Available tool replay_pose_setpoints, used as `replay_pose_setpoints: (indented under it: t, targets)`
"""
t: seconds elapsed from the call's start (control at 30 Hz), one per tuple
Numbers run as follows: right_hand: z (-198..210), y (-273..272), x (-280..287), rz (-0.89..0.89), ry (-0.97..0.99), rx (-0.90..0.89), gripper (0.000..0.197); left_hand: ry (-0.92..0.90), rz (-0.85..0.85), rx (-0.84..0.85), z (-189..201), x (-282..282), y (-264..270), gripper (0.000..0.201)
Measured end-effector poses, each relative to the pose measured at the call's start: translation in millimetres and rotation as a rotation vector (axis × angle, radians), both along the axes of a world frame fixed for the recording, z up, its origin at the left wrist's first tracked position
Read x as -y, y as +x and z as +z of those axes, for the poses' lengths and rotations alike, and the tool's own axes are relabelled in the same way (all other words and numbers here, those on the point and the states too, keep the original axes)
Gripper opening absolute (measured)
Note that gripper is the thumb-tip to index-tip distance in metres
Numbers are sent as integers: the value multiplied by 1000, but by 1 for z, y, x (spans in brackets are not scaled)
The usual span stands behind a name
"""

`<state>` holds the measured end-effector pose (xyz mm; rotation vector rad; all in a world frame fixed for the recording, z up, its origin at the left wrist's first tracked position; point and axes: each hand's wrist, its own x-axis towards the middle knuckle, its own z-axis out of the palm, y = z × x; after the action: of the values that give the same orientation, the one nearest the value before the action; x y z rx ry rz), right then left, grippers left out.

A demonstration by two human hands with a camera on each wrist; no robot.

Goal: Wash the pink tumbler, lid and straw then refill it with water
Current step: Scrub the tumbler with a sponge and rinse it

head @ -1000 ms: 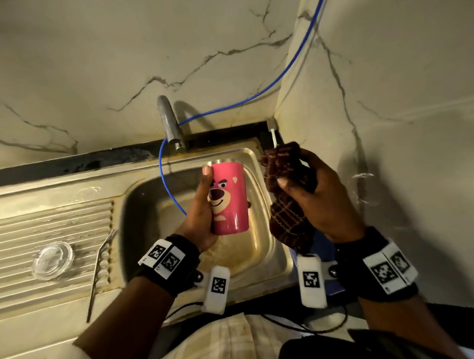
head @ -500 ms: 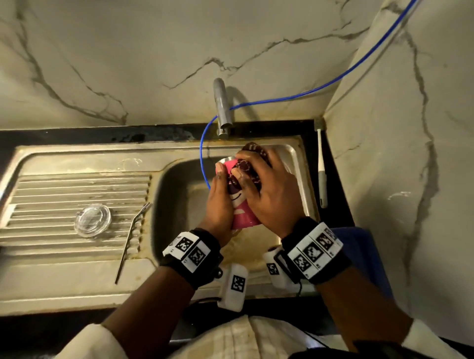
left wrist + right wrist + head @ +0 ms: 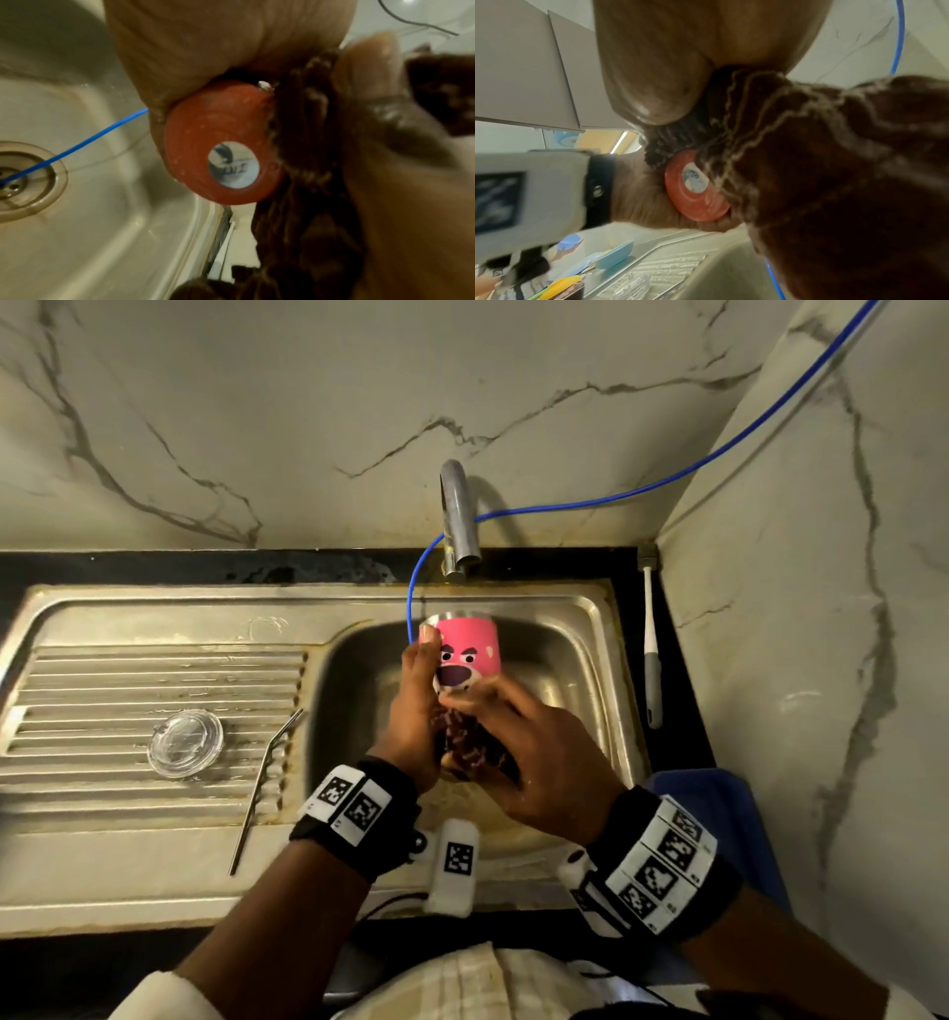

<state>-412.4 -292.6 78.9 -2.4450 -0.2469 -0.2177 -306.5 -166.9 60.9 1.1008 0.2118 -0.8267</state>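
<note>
Over the sink basin [image 3: 575, 660] my left hand [image 3: 416, 711] grips the pink tumbler [image 3: 470, 649] with a bear face, its open mouth pointing away from me. My right hand [image 3: 524, 757] holds a dark brown knitted cloth [image 3: 470, 747] against the tumbler's lower part. The tumbler's pink base [image 3: 221, 146] with a round sticker shows in the left wrist view, the cloth [image 3: 303, 142] beside it. In the right wrist view the cloth [image 3: 834, 172] wraps past the base [image 3: 695, 194]. A clear lid [image 3: 186, 749] and a bent metal straw [image 3: 264, 780] lie on the ribbed drainboard.
A steel tap [image 3: 458, 521] stands behind the basin, and a blue hose [image 3: 590, 503] runs from the right wall down into the drain [image 3: 15, 182]. A white toothbrush [image 3: 651, 639] lies on the black ledge at the right. A blue cloth [image 3: 719, 803] hangs at the front right.
My right hand with the cloth came from the right onto the tumbler, rubbed near its mouth, then slid down to its lower part. The bear face shows again.
</note>
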Motion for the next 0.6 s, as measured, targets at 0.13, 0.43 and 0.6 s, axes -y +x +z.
replay_pose_setpoints:
  t: [0.13,0.43,0.6]
  targets:
    - [2,14,6,-81,16,17,48,-20,-67,7,0,5,-14,75]
    - [19,75,11,-274,-113,46,48,55,16,154,7,13,-14,72]
    - [6,40,-8,-120,-83,-28,52,5,18,38,13,0,-1,97]
